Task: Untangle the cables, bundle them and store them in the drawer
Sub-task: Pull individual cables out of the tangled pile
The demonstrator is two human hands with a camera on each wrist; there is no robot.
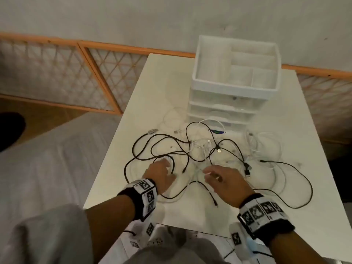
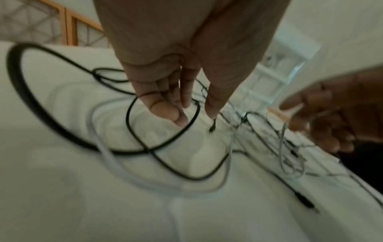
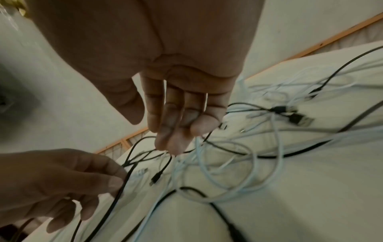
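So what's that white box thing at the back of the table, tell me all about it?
The drawer unit is white, translucent plastic, standing upright at the table's far edge. On top sits an open tray with several compartments, which look empty. Below it are stacked drawers, all apparently closed. The cables lie against its front; neither hand touches it.

smooth matt white table (image 1: 247,216), translucent plastic drawer unit (image 1: 236,88), rubbery black cables (image 1: 144,143).

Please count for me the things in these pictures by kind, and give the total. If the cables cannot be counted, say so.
Hands: 2 (left hand, right hand)
Drawer unit: 1
Table: 1
Black cables, white cables: tangled, cannot count
Total without cables: 4
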